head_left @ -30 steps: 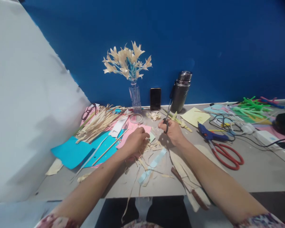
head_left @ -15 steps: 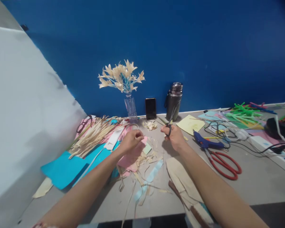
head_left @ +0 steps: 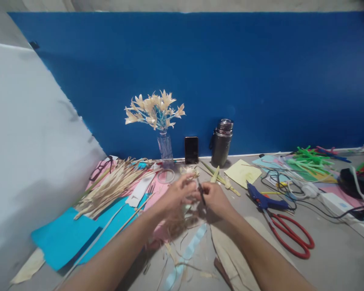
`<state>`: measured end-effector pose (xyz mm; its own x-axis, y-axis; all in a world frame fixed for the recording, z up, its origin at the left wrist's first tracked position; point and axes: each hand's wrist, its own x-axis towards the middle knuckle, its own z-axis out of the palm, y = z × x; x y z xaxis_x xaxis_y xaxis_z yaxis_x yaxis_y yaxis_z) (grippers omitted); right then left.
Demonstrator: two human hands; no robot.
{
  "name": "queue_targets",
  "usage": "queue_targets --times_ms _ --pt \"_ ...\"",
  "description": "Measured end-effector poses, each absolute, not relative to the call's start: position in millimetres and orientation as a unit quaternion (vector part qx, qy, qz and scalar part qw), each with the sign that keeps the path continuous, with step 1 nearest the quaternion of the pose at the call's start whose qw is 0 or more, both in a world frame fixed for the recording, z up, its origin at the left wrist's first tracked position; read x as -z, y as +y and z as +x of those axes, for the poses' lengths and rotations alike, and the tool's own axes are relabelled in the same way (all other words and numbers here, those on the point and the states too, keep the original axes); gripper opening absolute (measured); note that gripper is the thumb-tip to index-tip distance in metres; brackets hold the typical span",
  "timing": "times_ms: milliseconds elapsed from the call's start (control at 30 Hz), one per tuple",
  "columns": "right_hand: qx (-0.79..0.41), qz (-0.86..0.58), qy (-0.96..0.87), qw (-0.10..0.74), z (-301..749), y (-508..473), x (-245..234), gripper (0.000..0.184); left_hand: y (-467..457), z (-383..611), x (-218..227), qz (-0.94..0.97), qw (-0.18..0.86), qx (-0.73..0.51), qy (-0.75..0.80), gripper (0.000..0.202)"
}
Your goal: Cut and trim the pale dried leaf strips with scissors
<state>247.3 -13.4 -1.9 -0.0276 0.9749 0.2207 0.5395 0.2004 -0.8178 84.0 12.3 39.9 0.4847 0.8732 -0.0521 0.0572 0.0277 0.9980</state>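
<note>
Small black-handled scissors (head_left: 202, 195) are in my right hand (head_left: 216, 199), its fingers closed around the handles, the blades tilted up and to the left. My left hand (head_left: 180, 196) is right beside the scissors, its fingers curled together and blurred; what they hold, if anything, is hidden. A small heap of pale petal-like pieces (head_left: 190, 169) lies just beyond my left fingers. Thin pale strips and scraps are scattered under both hands, with a light blue ribbon (head_left: 189, 248) nearer to me.
Cream flowers (head_left: 153, 107) stand in a clear bottle (head_left: 165, 149) beside a phone (head_left: 191, 149) and a dark flask (head_left: 222, 143). Dried strips (head_left: 112, 184) lie left on blue sheets (head_left: 65, 238). A blue glue gun (head_left: 265, 198), red-handled scissors (head_left: 291, 234) and cables are right.
My hands have come together; the right brought the scissors left and lower, toward my left hand, which moved right. The view has tilted up slightly.
</note>
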Motion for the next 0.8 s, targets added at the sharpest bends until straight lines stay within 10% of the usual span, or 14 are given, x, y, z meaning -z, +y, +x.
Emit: queue_targets --times_ms 300,600,800 --pt "-0.198 -0.505 -0.784 0.303 222 -26 17 0.015 -33 76 -14 0.639 0.519 -0.373 0.427 0.036" --pt "-0.446 -0.414 -0.651 0.453 236 -25 11 0.034 -22 83 -34 0.691 0.428 -0.376 0.446 0.038" --pt "-0.320 -0.508 -0.611 0.516 240 -25 -6 0.025 -10 55 -50 0.709 0.459 -0.336 0.417 0.041"
